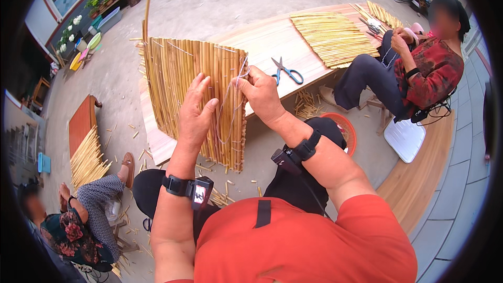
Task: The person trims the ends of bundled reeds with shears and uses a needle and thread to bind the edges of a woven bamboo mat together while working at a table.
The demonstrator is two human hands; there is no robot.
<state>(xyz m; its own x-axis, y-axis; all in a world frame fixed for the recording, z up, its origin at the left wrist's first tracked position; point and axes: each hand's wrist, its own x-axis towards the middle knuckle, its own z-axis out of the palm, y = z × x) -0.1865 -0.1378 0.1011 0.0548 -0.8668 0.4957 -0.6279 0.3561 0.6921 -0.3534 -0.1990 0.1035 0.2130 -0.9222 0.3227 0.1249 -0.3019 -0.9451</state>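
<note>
A mat of yellow reed stalks (pixel 173 84), tied side by side with pale string, stands tilted in front of me against the wooden table's edge. My left hand (pixel 196 107) lies against its face with fingers stretched out and thumb apart. At the mat's upper right edge, my right hand (pixel 260 94) pinches the white string (pixel 230 89), which hangs in a loop down the stalks. To the right of that hand, scissors with blue handles (pixel 287 72) lie spread on the table (pixel 241 34).
Another reed mat (pixel 332 36) lies at the table's far right. A seated person (pixel 429 68) handles string there; another person (pixel 78 220) sits at lower left beside a reed bundle (pixel 89 160). An orange basin (pixel 343 128) and cut reed pieces lie on the ground.
</note>
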